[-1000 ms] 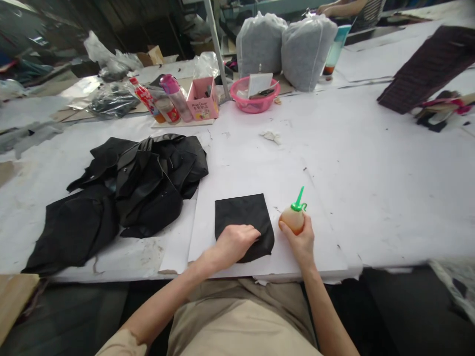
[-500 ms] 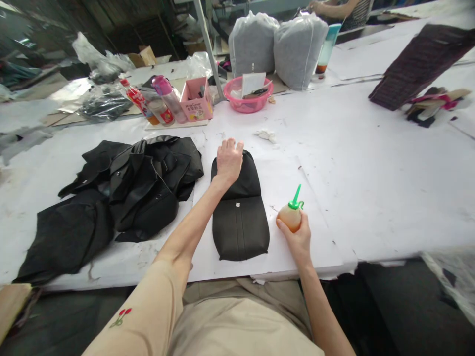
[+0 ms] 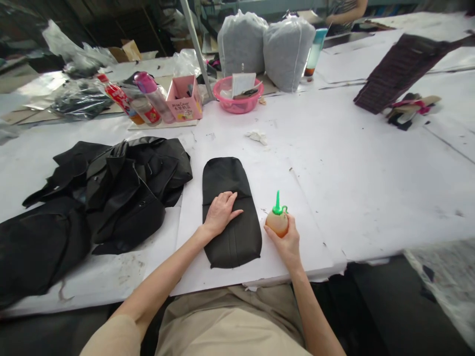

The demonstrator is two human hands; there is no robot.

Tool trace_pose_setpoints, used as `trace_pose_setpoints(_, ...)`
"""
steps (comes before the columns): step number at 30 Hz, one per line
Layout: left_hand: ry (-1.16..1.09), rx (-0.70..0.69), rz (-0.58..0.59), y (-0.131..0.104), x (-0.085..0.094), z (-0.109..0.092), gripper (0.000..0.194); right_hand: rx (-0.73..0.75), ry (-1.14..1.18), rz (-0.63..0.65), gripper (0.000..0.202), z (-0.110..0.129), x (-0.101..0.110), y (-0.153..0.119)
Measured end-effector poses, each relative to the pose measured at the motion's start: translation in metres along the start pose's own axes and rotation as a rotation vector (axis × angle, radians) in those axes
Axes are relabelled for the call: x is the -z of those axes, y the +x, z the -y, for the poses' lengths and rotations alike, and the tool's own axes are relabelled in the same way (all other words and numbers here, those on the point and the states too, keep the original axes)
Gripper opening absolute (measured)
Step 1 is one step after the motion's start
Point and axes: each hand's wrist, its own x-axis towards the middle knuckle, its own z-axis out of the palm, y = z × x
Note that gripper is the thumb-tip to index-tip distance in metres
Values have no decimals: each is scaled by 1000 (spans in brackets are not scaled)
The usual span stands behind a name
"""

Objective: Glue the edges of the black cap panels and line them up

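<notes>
A long black leather-like piece [image 3: 232, 237] with rounded ends lies flat on the white-covered table in front of me. A seam crosses its middle, and two stitched lines run down its near half. My left hand [image 3: 221, 213] rests on it near the cross seam, fingers stretched out and thumb apart. To the right of the piece, my right hand [image 3: 288, 241] grips a round squeeze bottle [image 3: 276, 224] of amber liquid. The bottle is upright, with its green nozzle pointing up.
A heap of black pieces [image 3: 129, 188] lies on the left. Behind are a pink box [image 3: 184, 101], a pink basin [image 3: 239, 103], bottles and two grey bagged bundles [image 3: 243, 44]. A dark ribbed stand [image 3: 393, 74] is at the far right. Another person's arm [image 3: 349, 12] shows at the back.
My left hand has drawn back from the far end of the black piece to its middle. The small white bit on the piece is out of sight. My right hand still holds the bottle.
</notes>
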Motion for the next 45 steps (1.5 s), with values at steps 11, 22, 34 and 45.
trace_pose_setpoints(11,82,36,-5,26,-2,-3,24,27,7,31,65,-2,0,0)
trace_pose_setpoints(22,-664,75,-139,21,143,14,27,-46,138,17,70,-13,9,6)
trace_pose_setpoints(34,-296,-26,229,56,16,30,18,-213,142,134,65,3,49,10)
trace_pose_setpoints(45,-272,-138,64,29,-1,5,28,-276,96,215,69,24,70,21)
